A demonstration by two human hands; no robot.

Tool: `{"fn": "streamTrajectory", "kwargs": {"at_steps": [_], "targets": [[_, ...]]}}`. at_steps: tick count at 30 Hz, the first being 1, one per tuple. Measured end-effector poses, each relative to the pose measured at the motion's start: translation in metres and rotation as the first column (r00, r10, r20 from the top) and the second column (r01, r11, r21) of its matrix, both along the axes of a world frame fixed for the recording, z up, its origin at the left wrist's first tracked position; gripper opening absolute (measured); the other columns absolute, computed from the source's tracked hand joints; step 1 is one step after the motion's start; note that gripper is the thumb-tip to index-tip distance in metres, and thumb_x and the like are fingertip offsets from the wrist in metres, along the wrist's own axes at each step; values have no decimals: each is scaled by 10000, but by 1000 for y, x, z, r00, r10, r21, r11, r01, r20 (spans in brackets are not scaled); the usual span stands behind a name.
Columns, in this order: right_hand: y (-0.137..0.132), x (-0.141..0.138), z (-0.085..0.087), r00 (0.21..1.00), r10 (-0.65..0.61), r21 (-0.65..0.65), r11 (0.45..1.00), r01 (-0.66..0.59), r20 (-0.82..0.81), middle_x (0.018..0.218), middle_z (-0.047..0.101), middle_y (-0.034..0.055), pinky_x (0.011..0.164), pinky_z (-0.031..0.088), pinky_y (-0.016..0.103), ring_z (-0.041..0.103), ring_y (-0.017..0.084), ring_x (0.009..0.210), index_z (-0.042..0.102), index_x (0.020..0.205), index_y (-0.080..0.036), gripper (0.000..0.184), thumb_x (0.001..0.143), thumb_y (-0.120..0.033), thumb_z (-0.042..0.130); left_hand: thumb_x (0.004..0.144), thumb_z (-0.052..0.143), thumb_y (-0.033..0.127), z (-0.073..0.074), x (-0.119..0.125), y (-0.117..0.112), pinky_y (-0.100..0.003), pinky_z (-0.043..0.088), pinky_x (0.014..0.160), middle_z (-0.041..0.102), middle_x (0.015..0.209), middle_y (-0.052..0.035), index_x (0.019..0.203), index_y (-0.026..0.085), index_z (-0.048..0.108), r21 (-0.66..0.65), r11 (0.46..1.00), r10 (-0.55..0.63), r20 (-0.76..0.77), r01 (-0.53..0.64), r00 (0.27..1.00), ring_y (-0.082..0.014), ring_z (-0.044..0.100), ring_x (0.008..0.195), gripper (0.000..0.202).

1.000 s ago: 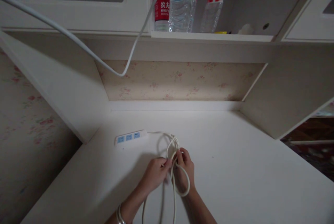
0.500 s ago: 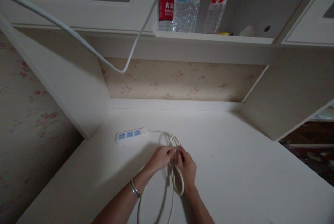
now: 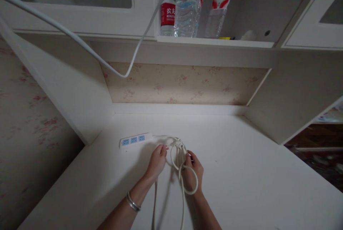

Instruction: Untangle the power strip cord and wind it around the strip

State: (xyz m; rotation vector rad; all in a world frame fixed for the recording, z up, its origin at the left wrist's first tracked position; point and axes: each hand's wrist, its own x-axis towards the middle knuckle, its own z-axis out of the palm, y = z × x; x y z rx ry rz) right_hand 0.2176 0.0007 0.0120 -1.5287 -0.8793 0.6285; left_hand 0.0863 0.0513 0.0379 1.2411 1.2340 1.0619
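A white power strip with blue sockets lies on the white desk. Its white cord runs right into several loops between my hands. My left hand, with bangles at the wrist, is closed on a strand of the cord at the loops' left side. My right hand is closed on the looped cord, and one loop hangs round its back. Two strands trail toward me off the desk's front.
A second white cable hangs slack across the upper left. Water bottles stand on the shelf above the desk. Side panels wall the desk at left and right; floral wallpaper covers the back.
My hands have moved apart a little. The left hand has shifted up and left along the cord, and the loop round my right hand has widened.
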Motion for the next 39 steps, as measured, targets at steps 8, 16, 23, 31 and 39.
{"fn": "streamTrajectory", "kwargs": {"at_steps": [8,16,23,31,39], "targets": [[4,0,-2,997,76,8,997,-76,20,1023,694,102,810,455,291,617,227,951,702,1025,-167,441,802,-510,535,781,583,554,39,-39,-30,-165,126,381,339,601,94,824,172,507,-110,992,105,399,-66,911,-12,231,402,392],[-20,36,-10,949,-104,14,993,113,-298,677,605,6,497,405,245,490,126,530,668,938,-151,410,762,-513,590,812,620,445,69,-79,-54,-157,224,398,382,629,83,830,164,506,-113,987,162,591,-119,790,-9,289,425,304],[-89,48,5,945,172,-70,978,-199,-278,776,610,29,570,440,257,533,158,638,664,925,-183,364,804,-512,566,785,658,424,52,-104,-62,-173,289,428,403,640,73,864,170,550,-93,967,247,553,-236,795,-38,346,480,287],[-99,20,20,881,472,-149,873,-465,15,776,613,25,686,447,284,553,187,744,649,810,-189,340,849,-499,516,816,578,498,6,-131,-71,-228,388,574,529,721,34,808,185,553,28,921,375,209,-389,903,-106,467,619,314],[-82,11,8,942,330,-151,930,-336,-62,763,642,50,730,455,298,581,222,778,652,761,-179,442,823,-588,499,807,481,634,-11,-151,-74,-249,365,595,511,593,26,676,183,534,16,932,360,-150,-362,921,-145,478,587,473]]}}
